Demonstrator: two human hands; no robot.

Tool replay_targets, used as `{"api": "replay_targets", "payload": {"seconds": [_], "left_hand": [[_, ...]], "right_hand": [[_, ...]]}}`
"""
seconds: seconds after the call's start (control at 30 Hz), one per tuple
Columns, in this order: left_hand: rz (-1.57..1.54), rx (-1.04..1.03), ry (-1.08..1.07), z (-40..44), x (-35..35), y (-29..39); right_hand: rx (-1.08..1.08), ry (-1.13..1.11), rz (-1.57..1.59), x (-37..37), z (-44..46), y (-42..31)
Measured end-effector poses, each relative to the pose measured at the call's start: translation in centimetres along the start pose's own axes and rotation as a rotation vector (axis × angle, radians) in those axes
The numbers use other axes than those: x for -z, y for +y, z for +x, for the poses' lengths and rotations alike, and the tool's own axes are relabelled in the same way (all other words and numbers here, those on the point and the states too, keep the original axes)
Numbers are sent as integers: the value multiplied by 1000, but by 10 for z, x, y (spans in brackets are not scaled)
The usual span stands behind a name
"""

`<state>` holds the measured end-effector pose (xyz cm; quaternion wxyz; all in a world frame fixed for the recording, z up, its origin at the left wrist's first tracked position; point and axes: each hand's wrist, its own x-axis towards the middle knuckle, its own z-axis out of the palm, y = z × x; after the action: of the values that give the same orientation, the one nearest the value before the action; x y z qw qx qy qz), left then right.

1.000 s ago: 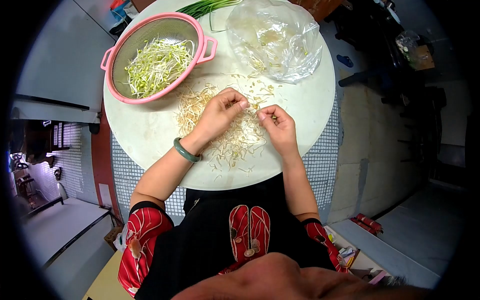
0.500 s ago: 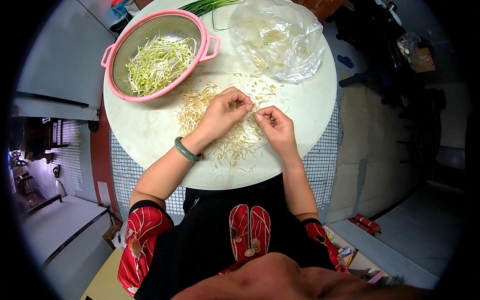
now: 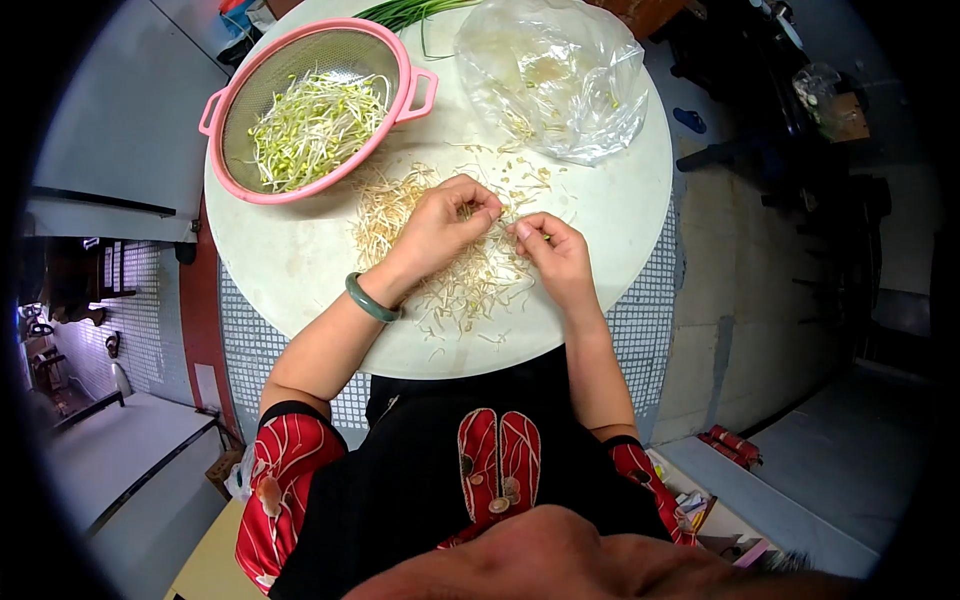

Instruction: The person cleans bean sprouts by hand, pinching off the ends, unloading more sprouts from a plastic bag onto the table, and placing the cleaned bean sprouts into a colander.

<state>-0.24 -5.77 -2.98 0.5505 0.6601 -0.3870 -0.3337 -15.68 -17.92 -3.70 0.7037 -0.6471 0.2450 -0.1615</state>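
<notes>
My left hand (image 3: 450,222), a green bangle (image 3: 370,299) on its wrist, is closed in a pinch over the loose bean sprouts and root ends (image 3: 392,212) heaped on the table. Close by on the right, my right hand (image 3: 556,256) pinches with thumb and forefinger. A thin bean sprout seems to run between the two sets of fingertips, mostly hidden by them. Up to the left, a pink-rimmed mesh colander (image 3: 219,172) holds a mound of bean sprouts (image 3: 318,128) with yellow-green heads.
A clear plastic bag (image 3: 590,75) with some sprouts inside lies at the back right of the round white table (image 3: 290,270). Long green stalks (image 3: 415,14) rest at the far edge, behind the colander. A blue slipper (image 3: 690,121) is on the floor to the right.
My fingertips have shifted slightly, and the right thumb and fingers have changed their pinch a little. Both hands stay over the sprout heap; the colander and bag look unmoved.
</notes>
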Motion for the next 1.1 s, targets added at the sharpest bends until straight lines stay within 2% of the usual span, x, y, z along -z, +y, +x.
{"api": "replay_targets", "payload": {"seconds": [0.07, 0.17, 0.3, 0.37, 0.47, 0.5, 0.63, 0.7, 0.83, 0.9, 1.0, 1.03, 1.1], "left_hand": [[160, -36, 5, 2, 9, 2], [521, -264, 114, 3, 22, 3], [602, -211, 132, 2, 23, 10], [677, -166, 58, 2, 23, 7], [715, -423, 190, 4, 21, -1], [685, -395, 191, 4, 21, -4], [657, -335, 142, 5, 25, -3], [671, -349, 125, 5, 28, -3], [654, -385, 185, 7, 29, -13], [631, -372, 230, 9, 31, -14], [578, -330, 294, 9, 35, -14], [562, -318, 310, 9, 37, -13], [533, -305, 335, 11, 41, -13]], "right_hand": [[3, -22, -17, 1, 1, 1], [63, 21, -119, 3, 1, -2], [110, 145, -83, 8, 8, -6], [49, 108, -221, 17, 11, -8], [27, 65, -552, 20, 13, -26], [33, 54, -683, 19, 14, -32], [155, 32, -448, 15, 39, -54], [58, -106, -276, -3, 61, -95], [235, -375, 30, -81, 132, -147], [306, -465, -87, -123, 172, -138], [307, -533, -207, -158, 170, -151], [437, -546, -268, -157, 170, -154], [404, -528, -223, -140, 161, -153]]}}
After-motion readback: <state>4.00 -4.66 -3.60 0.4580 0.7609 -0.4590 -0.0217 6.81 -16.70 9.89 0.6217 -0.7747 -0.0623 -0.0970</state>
